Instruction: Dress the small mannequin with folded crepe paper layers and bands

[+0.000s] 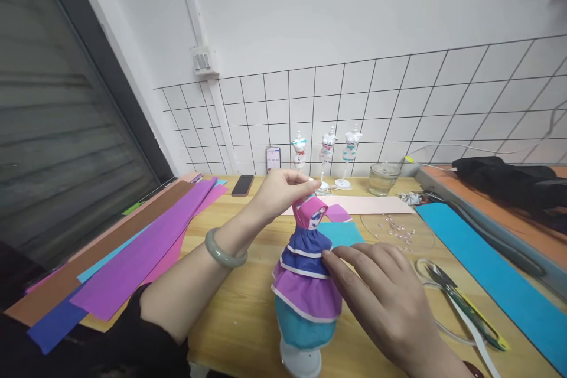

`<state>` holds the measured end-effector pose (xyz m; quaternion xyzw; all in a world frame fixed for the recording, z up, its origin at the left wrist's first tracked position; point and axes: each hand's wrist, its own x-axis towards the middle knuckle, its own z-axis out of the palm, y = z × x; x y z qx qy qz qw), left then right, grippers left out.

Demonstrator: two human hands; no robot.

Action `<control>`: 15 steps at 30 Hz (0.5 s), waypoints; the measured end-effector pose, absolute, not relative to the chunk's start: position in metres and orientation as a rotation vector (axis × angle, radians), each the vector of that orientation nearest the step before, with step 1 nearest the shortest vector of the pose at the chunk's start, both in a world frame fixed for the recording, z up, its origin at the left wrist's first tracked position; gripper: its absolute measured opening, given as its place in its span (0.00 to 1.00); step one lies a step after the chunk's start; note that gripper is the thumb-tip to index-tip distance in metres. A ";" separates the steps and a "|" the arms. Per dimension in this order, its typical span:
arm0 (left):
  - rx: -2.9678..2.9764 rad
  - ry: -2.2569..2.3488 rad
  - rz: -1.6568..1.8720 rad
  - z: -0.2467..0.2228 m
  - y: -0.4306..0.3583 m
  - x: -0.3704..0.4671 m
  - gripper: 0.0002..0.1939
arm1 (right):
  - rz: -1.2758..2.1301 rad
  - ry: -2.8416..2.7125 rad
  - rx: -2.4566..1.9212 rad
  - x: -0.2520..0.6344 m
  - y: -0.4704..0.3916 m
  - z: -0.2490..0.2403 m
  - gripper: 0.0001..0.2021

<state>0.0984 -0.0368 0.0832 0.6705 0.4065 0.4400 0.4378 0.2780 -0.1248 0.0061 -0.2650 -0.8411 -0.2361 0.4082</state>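
Note:
A small dress form in a tiered paper dress [310,295] stands on a white base [301,361] at the table's front middle. Its top is pink, with blue, purple and turquoise tiers edged in white below. My left hand [286,189], a green bangle on its wrist, closes its fingers on the top of the form at the neck. At the skirt's right side, my right hand [381,295] pinches the white-edged rim of the blue tier between thumb and finger.
Coloured paper strips [146,248] lie at the left, a blue strip [487,277] at the right. Scissors [469,307] and clear beads [398,230] are right of the dress. Behind stand three small white dress forms [328,147], a glass [383,180] and phones [243,185].

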 end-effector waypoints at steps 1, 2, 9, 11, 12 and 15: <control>1.669 1.016 1.094 0.083 -0.037 0.098 0.15 | -0.610 -2.112 -0.664 0.276 -0.125 0.006 0.13; 1.669 1.024 1.097 0.083 -0.037 0.097 0.15 | -0.620 -2.102 -0.659 0.275 -0.124 0.005 0.12; 1.660 1.105 1.118 0.078 -0.036 0.093 0.14 | -0.593 -2.080 -0.599 0.272 -0.121 -0.006 0.12; 1.656 1.111 1.127 0.076 -0.035 0.092 0.13 | -0.595 -2.065 -0.581 0.273 -0.121 -0.008 0.11; 1.654 1.112 1.130 0.075 -0.034 0.091 0.14 | -0.590 -2.060 -0.575 0.273 -0.120 -0.010 0.11; 1.643 1.132 1.138 0.074 -0.034 0.090 0.15 | -0.554 -2.062 -0.583 0.274 -0.118 -0.012 0.10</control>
